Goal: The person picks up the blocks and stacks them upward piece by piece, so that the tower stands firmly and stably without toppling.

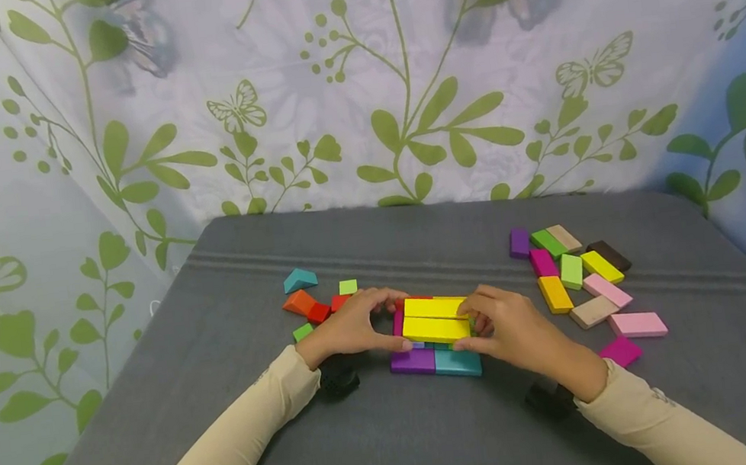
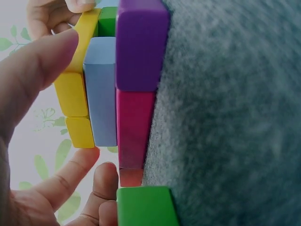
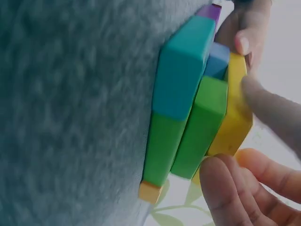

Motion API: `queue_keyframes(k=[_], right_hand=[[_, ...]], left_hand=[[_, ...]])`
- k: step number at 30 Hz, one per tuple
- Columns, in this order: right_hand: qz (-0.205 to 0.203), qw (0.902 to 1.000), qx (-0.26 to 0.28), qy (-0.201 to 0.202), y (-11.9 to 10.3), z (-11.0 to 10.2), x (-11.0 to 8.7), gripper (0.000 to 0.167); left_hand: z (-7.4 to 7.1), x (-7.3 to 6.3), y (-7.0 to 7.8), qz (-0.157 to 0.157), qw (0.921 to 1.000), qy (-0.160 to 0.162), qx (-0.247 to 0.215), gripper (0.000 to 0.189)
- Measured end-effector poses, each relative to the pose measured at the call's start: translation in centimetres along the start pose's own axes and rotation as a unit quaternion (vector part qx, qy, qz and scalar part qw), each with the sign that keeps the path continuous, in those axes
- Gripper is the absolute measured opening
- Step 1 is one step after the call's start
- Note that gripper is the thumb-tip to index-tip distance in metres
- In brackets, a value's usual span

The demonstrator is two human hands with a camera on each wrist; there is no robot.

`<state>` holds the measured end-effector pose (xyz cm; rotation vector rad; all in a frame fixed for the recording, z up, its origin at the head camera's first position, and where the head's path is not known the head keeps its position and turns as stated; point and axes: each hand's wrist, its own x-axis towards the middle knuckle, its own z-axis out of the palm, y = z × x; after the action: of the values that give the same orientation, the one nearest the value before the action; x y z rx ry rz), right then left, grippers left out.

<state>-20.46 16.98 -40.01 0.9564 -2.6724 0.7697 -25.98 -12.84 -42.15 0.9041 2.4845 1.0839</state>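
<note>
Two long yellow blocks (image 1: 435,330) lie side by side on top of a low stack of coloured blocks. My left hand (image 1: 353,322) spans their left end, thumb at the near edge and a fingertip at the far edge. Across the right end my right hand (image 1: 514,328) pinches the same pair, thumb on the near side. Under them a light blue block (image 2: 101,94) and a green block (image 3: 201,125) form the middle layer. The bottom layer includes a purple block (image 1: 413,362), a teal block (image 1: 458,361) and a magenta block (image 2: 135,127).
Left of the stack lie a teal notched block (image 1: 299,279), an orange block (image 1: 299,302) and several small red and green blocks. Loose flat blocks, among them a pink block (image 1: 638,324) and a purple block (image 1: 519,243), spread at the right on the grey cloth surface (image 1: 383,446).
</note>
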Motion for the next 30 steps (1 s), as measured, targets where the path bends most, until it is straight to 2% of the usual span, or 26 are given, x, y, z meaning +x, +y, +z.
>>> queue_keyframes(k=[5, 7, 10, 14, 18, 22, 26, 30], right_hand=[[0.063, 0.9954, 0.057, -0.045, 1.5, -0.5, 0.3, 0.071], [0.079, 0.9923, 0.07, -0.065, 2.1, -0.5, 0.3, 0.075], [0.086, 0.9894, 0.086, -0.08, 2.8, -0.4, 0.4, 0.07], [0.085, 0.9883, 0.098, -0.08, 3.1, -0.3, 0.4, 0.064], [0.079, 0.9866, 0.11, -0.091, 3.4, -0.9, 0.5, 0.067], [0.072, 0.9841, 0.126, -0.102, 4.7, -2.6, 0.4, 0.064], [0.064, 0.9852, 0.108, -0.118, 6.9, -5.4, 0.1, 0.052], [0.095, 0.9783, 0.093, -0.159, 9.3, -7.7, -0.6, 0.051]], left_hand=[[0.0, 0.1, -0.1, 0.007, 1.0, 0.004, 0.0, 0.071], [-0.1, 0.1, -0.1, 0.009, 0.9999, 0.006, 0.002, 0.07], [0.0, 0.0, -0.1, 0.007, 1.0, 0.006, 0.002, 0.069], [0.0, 0.0, 0.1, 0.002, 1.0, 0.008, 0.003, 0.068], [0.0, 0.0, 0.1, -0.005, 1.0, 0.007, 0.002, 0.068], [0.0, 0.0, 0.1, -0.005, 1.0, 0.007, 0.003, 0.068], [0.0, 0.0, 0.1, -0.006, 1.0, 0.005, 0.001, 0.068], [0.0, 0.0, 0.0, -0.005, 1.0, 0.004, 0.003, 0.068]])
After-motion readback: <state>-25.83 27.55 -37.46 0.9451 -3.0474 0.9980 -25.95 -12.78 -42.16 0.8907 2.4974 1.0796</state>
